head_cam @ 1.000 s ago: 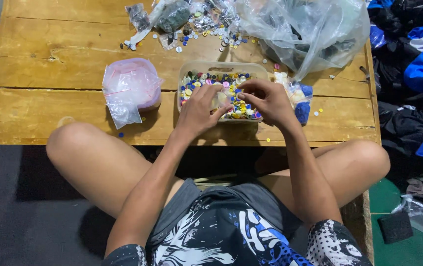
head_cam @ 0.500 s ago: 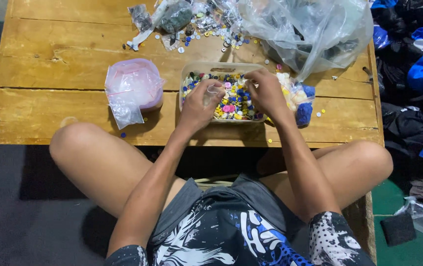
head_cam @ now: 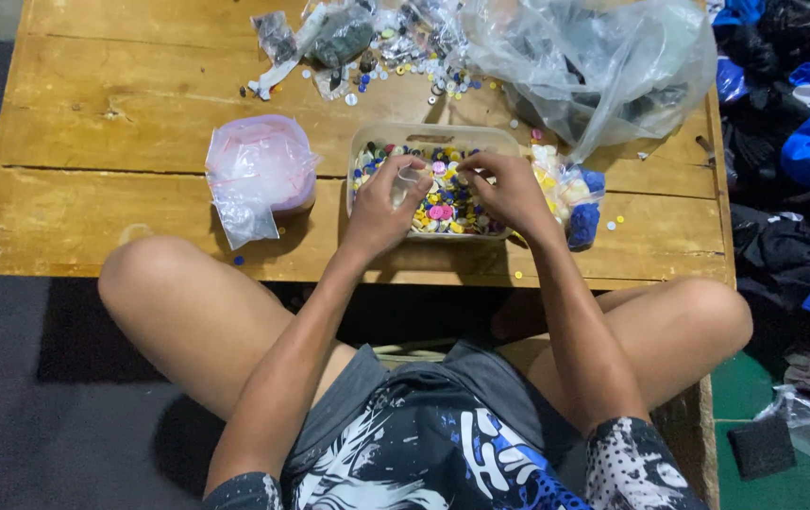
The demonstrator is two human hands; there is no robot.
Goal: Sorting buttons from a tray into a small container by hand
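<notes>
The person sits cross-legged at a low wooden table (head_cam: pixel 93 198). Both hands work over a shallow, pale plastic tray (head_cam: pixel 435 137) filled with small buttons (head_cam: pixel 447 203) in yellow, blue, pink and white.

The left hand (head_cam: pixel 381 208) is raised over the near left part of the tray. Its fingers are curled around a small clear plastic bag (head_cam: pixel 405 184), pinched between thumb and fingertips. The contents of this bag cannot be made out.

The right hand (head_cam: pixel 509 194) rests over the right half of the tray, fingers bent with the tips drawn together just above the buttons. Whether it grips a button cannot be told; the fingertips are too small to resolve.

The two hands are near each other, apart, with the pile of buttons between and beneath them.

Surrounding items:
- To the left of the left hand, a pink-tinted plastic bag (head_cam: pixel 259 175) lies on the table, well apart from the tray.
- Just beside the right hand, on its outer side, a small bag of mixed buttons (head_cam: pixel 575 198) touches the tray's right end.
- Beyond the hands, a large crumpled clear bag (head_cam: pixel 603 57) covers the far right of the table.
- Beyond the tray, loose buttons and small packets (head_cam: pixel 377 47) are scattered.
</notes>
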